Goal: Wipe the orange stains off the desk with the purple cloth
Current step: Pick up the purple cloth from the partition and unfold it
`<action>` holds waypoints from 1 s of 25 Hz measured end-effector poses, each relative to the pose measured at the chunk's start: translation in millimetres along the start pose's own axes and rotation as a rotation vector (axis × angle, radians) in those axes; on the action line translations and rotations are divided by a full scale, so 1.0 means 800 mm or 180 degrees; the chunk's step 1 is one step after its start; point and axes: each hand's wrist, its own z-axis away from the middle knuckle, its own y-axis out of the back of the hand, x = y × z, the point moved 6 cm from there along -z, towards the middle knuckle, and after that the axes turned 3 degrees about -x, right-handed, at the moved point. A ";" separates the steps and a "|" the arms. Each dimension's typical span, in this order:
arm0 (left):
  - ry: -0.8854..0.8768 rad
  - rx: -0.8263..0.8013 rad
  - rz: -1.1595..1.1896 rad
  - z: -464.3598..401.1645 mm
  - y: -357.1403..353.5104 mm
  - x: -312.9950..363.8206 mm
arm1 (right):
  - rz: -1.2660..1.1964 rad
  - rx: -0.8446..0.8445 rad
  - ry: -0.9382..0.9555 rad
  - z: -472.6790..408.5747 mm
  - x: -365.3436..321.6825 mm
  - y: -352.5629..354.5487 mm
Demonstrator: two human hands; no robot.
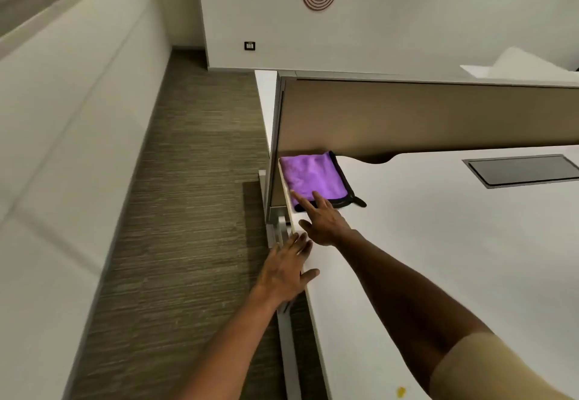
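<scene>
Beige sleeve [501, 365] on the right arm fills the lower right corner, over the white desk [454, 243]. At the desk's far left corner, against the tan divider panel [423, 114], lies the folded purple cloth [313, 177] with black trim. Reaching toward that corner, the right hand [322, 221] has straight, spread fingers whose tips touch the cloth's near edge. On the desk's left edge rests the left hand [288, 271], fingers extended, gripping nothing. One small orange stain [401, 392] marks the desk beside the sleeve.
</scene>
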 end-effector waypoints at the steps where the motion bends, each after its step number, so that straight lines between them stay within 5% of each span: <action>1: -0.0040 0.0058 -0.0001 -0.002 0.001 0.000 | 0.0247 -0.0158 0.0021 -0.006 0.000 -0.005; 4: -0.0068 0.0145 -0.0042 -0.003 0.004 -0.001 | 0.0830 -0.0091 0.0024 -0.014 0.001 -0.011; 10: -0.0017 0.0037 -0.0040 -0.008 -0.005 -0.009 | 0.0434 0.0868 -0.0155 -0.012 0.015 0.011; 15: -0.0033 -0.0058 0.0190 -0.010 -0.003 -0.010 | -0.1256 0.1246 -0.0609 -0.001 0.050 0.051; 20: 0.0256 -0.0324 0.1096 -0.022 0.027 -0.011 | -0.1906 0.1222 -0.0546 0.021 0.065 0.122; 25: 0.0366 0.1062 0.2513 -0.023 0.113 -0.004 | -0.3167 0.1171 -0.0324 0.066 0.062 0.168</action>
